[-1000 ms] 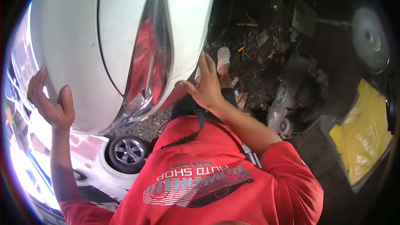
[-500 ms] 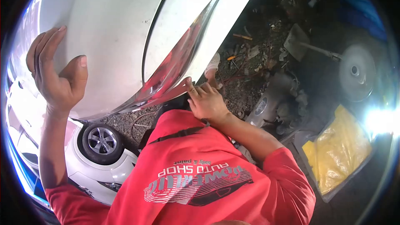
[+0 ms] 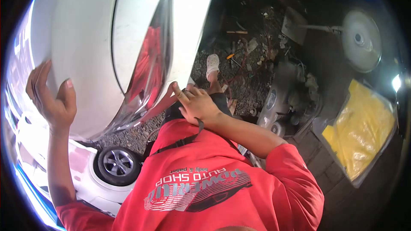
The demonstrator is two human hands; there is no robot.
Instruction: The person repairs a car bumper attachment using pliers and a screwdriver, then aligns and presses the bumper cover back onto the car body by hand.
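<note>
A white car body panel [image 3: 81, 60] fills the upper left, with a long red and clear tail light [image 3: 150, 66] set into it. At the panel's left side is my left hand [image 3: 53, 96], fingers curved and thumb apart, holding nothing; whether its fingertips touch the surface I cannot tell. My right hand [image 3: 199, 105] lies by the panel's lower edge just beneath the tail light. Its index finger reaches to that edge, the other fingers are loosely bent, and nothing shows in its grasp.
Another white car with a dark wheel [image 3: 117, 165] stands at lower left. On the right are a round white fan [image 3: 361, 40], a yellow item in clear plastic [image 3: 361, 130] and a grey part with an oval badge [image 3: 269, 102]. Debris litters the ground near a foot in a white clog [image 3: 212, 65].
The view has shifted, so the panel and tail light sit further left and look more upright. Both hands keep nearly the same places along the panel, and the clog shows more fully.
</note>
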